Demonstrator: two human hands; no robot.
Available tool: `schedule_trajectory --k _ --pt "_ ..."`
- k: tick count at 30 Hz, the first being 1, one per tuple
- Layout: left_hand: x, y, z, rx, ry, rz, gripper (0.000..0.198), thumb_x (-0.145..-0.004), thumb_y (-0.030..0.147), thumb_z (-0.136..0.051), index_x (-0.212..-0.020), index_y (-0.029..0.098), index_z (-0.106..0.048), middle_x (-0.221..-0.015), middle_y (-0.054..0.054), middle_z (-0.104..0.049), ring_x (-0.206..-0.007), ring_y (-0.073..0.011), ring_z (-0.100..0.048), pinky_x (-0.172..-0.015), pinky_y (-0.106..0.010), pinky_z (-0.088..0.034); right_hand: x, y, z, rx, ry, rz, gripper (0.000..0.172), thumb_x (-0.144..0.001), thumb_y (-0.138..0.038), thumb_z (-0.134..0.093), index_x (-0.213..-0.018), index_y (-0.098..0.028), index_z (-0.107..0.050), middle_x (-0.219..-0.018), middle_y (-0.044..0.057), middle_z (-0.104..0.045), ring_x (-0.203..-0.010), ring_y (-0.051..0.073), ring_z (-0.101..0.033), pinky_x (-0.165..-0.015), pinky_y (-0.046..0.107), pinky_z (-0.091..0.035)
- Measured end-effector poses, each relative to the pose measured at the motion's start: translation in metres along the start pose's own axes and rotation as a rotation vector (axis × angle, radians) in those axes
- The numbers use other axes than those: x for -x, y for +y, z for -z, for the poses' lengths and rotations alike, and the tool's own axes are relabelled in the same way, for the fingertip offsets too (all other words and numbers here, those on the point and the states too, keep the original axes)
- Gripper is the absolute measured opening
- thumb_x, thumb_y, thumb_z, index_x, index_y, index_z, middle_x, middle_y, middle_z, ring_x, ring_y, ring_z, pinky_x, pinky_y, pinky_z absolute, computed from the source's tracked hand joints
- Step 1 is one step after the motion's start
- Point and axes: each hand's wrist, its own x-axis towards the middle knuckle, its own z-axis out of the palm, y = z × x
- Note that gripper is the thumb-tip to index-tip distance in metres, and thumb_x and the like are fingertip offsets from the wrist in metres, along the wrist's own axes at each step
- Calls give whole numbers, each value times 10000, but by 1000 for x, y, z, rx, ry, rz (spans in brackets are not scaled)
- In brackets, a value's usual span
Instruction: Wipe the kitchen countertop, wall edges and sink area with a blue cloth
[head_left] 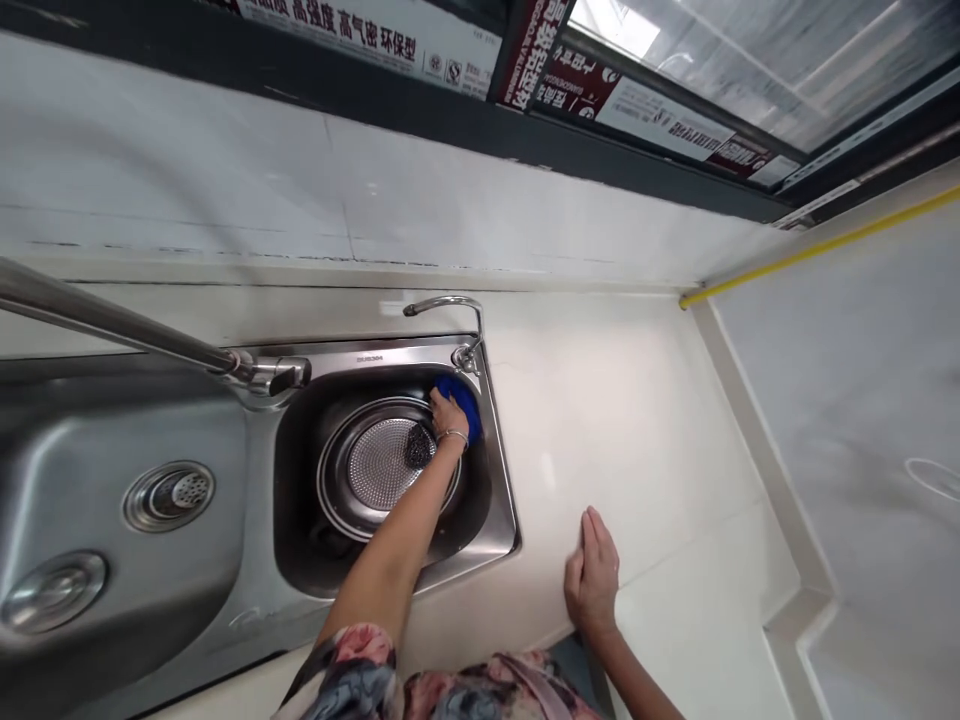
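Observation:
My left hand (449, 413) reaches into the right sink basin, its fingers closed on a blue cloth (466, 404) at the basin's back right corner. Below that hand, a round metal colander (375, 465) with a perforated bottom lies in the basin. A dark scouring pad (419, 446) sits inside the colander, near my left wrist. My right hand (594, 570) is over the pale countertop, right of the sink, with its fingers pressed together and nothing visible in it.
A small curved tap (478, 322) stands behind the basin. The larger faucet (271, 374) rises between the two basins. In the left basin (187, 420) are a drain (169, 496) and a round metal piece (56, 592). A yellow pipe (817, 250) runs along the right wall.

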Motion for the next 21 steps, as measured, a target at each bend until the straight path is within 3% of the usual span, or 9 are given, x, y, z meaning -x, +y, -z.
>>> schedule_trajectory --k 5,12,16,21 --pt "40 -20 11 -127 -140 -109 401 -1034 199 -321 -1409 89 -414 -1410 -211 -569 -1229 -246 -618 -1012 -366 -512 0 1 -1 -10 27 16 678 -954 -162 -374 -1615 -210 -234 -1571 155 -402 -1424 320 -419 -1124 614 -414" --pt "99 -82 28 -421 -485 -267 375 -1027 204 -375 -1371 94 -475 -1249 -174 -661 -1136 -245 -653 -975 -383 -519 -2 -2 1 -7 55 16 673 -954 -155 -381 -1611 -216 -247 -1560 147 -422 -1416 305 -435 -1133 587 -419" --pt "105 -99 46 -587 -664 -391 373 -1013 208 -438 -1369 135 -521 -1274 -150 -658 -1154 -253 -648 -1017 -446 -509 -1 -1 0 -3 64 21 661 -957 -161 -377 -1606 -206 -260 -1561 145 -424 -1420 297 -432 -1142 577 -415" --pt "100 -92 68 -737 -775 -433 297 -964 278 -610 -1236 165 -652 -1139 -116 -716 -1119 -258 -670 -1038 -520 -512 1 3 -5 -9 94 37 664 -957 -167 -397 -1605 -219 -258 -1545 139 -442 -1411 289 -440 -1134 567 -429"
